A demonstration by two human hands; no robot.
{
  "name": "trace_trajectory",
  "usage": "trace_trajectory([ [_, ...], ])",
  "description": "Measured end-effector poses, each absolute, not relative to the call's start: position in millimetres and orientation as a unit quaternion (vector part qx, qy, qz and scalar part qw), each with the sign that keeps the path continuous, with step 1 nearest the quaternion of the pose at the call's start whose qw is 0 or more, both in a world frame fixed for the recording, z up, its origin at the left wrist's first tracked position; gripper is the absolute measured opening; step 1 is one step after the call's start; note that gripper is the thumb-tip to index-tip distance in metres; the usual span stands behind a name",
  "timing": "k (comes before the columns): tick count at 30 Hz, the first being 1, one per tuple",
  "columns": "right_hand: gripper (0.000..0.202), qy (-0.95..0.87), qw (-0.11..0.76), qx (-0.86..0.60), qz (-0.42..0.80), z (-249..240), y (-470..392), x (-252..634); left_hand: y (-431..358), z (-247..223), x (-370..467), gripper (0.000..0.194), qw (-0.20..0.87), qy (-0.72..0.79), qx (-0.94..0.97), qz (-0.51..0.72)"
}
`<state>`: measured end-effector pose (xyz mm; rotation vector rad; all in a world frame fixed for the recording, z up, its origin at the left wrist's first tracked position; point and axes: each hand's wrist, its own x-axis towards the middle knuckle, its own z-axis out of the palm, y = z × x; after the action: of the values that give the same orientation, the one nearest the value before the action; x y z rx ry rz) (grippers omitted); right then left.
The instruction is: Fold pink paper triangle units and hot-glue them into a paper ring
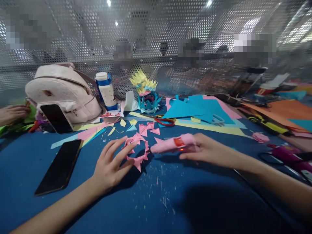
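Observation:
My right hand [200, 148] is closed round a pink glue gun [174, 144] with an orange patch and a small red light. Its nozzle points left and meets, or almost meets, the right side of a ring of pink folded-paper points [147, 151]. Over the left side of that ring, my left hand [110, 162] has its fingers stretched and spread, the fingertips resting on or just above the paper. Loose pink folded triangles [143, 129] lie just behind the ring. Further back stand spiky blue [149, 105] and yellow [143, 81] paper pieces.
A phone [59, 167] lies at left; another phone [56, 118] leans on a white backpack [62, 86]. Behind are a bottle [106, 91], red-handled scissors [165, 122] and blue paper sheets [190, 109]. A cord [258, 191] runs under my right arm. Another person's hand [14, 113] is at far left.

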<state>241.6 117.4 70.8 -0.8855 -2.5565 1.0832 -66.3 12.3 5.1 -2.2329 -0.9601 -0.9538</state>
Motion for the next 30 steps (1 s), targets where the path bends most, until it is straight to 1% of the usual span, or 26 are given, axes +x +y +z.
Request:
trace_trajectory([
  [3, 0.041, -0.835, 0.066, -0.317, 0.445, 60.5, 112.9, 225.6, 12.2, 5.0, -65.9, 0.017, 0.266, -0.356, -0.829, -0.338],
  [5, 0.041, -0.831, 0.053, -0.315, 0.455, 54.7, 113.9, 219.3, 12.3, 5.3, -65.3, 0.016, 0.275, -0.357, -0.831, -0.327],
  [8, 0.042, -0.855, 0.055, -0.296, 0.423, 45.6, 117.2, 215.5, 12.5, 6.4, -63.8, 0.016, 0.287, -0.357, -0.83, -0.319],
  [12, 0.052, -0.876, 0.068, -0.305, 0.367, 31.4, 117.2, 216.4, 12.7, 7.2, -61.6, 0.013, 0.286, -0.35, -0.837, -0.307],
  [14, 0.056, -0.875, 0.071, -0.309, 0.364, 25.2, 115.3, 217.0, 12.5, 6.6, -61.2, 0.012, 0.285, -0.348, -0.841, -0.301],
  [17, 0.058, -0.862, 0.071, -0.31, 0.396, 19.2, 112.6, 217.1, 11.9, 5.2, -61.4, 0.012, 0.284, -0.35, -0.842, -0.295],
  [20, 0.057, -0.84, 0.067, -0.33, 0.426, 17.0, 110.7, 217.1, 10.9, 4.1, -61.5, 0.013, 0.284, -0.35, -0.843, -0.293],
  [22, 0.055, -0.839, 0.067, -0.333, 0.425, 17.2, 109.7, 217.0, 10.4, 3.9, -60.9, 0.013, 0.281, -0.349, -0.845, -0.292],
  [30, 0.047, -0.863, 0.053, -0.35, 0.361, 22.1, 107.1, 215.4, 12.1, 2.8, -56.7, 0.008, 0.271, -0.34, -0.838, -0.331],
])
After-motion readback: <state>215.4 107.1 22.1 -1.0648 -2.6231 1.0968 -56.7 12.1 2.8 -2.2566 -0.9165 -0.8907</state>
